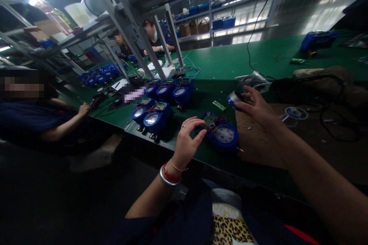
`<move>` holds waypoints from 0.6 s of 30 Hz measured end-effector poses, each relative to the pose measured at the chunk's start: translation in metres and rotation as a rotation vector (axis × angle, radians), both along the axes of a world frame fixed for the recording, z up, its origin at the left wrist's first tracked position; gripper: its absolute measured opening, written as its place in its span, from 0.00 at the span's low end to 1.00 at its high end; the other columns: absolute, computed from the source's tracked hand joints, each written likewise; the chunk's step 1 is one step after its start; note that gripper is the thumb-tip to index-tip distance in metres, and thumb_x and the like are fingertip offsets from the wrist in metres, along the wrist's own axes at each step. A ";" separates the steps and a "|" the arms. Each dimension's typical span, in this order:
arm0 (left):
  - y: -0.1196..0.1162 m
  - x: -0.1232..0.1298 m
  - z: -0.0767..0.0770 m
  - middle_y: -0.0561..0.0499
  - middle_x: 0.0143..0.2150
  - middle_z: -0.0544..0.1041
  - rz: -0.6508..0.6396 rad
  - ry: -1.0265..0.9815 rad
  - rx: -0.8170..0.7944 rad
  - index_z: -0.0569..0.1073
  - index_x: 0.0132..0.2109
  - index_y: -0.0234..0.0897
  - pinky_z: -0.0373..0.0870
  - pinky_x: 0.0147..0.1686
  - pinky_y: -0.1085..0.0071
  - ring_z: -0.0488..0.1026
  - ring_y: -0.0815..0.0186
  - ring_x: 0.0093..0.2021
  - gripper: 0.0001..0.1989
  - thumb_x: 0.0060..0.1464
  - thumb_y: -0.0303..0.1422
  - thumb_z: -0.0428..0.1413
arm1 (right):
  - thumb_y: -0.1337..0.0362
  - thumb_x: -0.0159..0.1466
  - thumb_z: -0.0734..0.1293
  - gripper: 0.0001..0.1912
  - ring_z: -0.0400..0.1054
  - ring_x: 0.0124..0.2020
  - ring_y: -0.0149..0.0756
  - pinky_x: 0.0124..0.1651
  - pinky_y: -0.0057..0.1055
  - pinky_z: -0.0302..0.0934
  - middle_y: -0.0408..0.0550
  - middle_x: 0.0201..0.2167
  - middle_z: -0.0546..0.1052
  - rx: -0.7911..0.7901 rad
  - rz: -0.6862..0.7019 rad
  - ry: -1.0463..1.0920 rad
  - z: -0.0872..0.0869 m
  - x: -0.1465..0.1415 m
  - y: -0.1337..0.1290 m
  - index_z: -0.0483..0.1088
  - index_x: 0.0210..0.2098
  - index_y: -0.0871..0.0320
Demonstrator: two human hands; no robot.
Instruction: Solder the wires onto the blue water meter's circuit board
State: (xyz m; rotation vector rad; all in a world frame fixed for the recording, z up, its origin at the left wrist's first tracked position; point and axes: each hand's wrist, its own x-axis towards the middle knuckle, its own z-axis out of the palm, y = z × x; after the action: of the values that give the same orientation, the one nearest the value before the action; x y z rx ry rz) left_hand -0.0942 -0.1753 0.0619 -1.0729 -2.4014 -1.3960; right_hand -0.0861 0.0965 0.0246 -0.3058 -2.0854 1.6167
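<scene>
Left hand [186,141] hovering half-open at blue meter [221,134]; right hand [254,105] gripping a blue-and-white part [235,98].

Meter is lying at the near edge of the green bench [230,65], fingertips touching its left side. More blue meters [156,103] are sitting clustered to its left, solder spool [296,113] to the right.

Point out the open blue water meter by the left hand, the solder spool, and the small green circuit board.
blue water meter [225,134], head view, dial face.
solder spool [296,113], head view, top flange.
green circuit board [219,105], head view, middle.
</scene>
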 end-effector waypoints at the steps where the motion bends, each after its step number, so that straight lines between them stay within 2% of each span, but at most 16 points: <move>1: 0.003 0.000 0.000 0.49 0.49 0.74 -0.008 0.010 -0.006 0.73 0.45 0.39 0.60 0.59 0.60 0.64 0.61 0.57 0.09 0.57 0.33 0.56 | 0.52 0.53 0.70 0.42 0.67 0.52 0.48 0.53 0.47 0.66 0.55 0.57 0.65 -0.079 0.046 0.025 0.005 0.006 -0.005 0.51 0.63 0.51; 5: 0.014 0.002 0.000 0.50 0.47 0.74 -0.018 0.041 -0.028 0.73 0.44 0.39 0.60 0.59 0.60 0.63 0.62 0.57 0.08 0.56 0.31 0.57 | 0.53 0.55 0.70 0.38 0.65 0.56 0.44 0.59 0.44 0.62 0.49 0.57 0.66 -0.341 0.196 0.072 0.024 0.029 -0.022 0.54 0.62 0.47; 9: 0.021 0.003 -0.003 0.50 0.45 0.75 -0.003 0.030 -0.010 0.74 0.39 0.39 0.60 0.58 0.61 0.65 0.62 0.56 0.04 0.57 0.31 0.56 | 0.55 0.56 0.70 0.34 0.64 0.57 0.39 0.61 0.38 0.59 0.44 0.56 0.68 -0.511 0.262 0.041 0.036 0.045 -0.032 0.57 0.59 0.44; 13: 0.025 0.004 -0.006 0.50 0.43 0.76 0.014 -0.025 0.027 0.74 0.36 0.38 0.61 0.57 0.62 0.66 0.63 0.54 0.03 0.57 0.31 0.55 | 0.56 0.56 0.70 0.28 0.69 0.51 0.37 0.59 0.37 0.62 0.43 0.50 0.73 -0.635 0.299 0.036 0.040 0.050 -0.037 0.62 0.55 0.46; 18: 0.025 0.004 -0.008 0.48 0.43 0.75 0.090 -0.114 0.040 0.76 0.37 0.39 0.62 0.55 0.64 0.66 0.61 0.55 0.06 0.58 0.33 0.54 | 0.54 0.58 0.68 0.14 0.70 0.48 0.37 0.55 0.34 0.65 0.46 0.44 0.76 -0.678 0.365 0.090 0.039 0.047 -0.039 0.72 0.40 0.55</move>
State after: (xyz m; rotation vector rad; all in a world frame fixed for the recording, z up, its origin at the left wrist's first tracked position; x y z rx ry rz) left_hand -0.0900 -0.1505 0.0543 -0.8866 -2.4550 -1.5050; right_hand -0.0388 0.0570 0.0637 -0.0632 -1.5234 2.4826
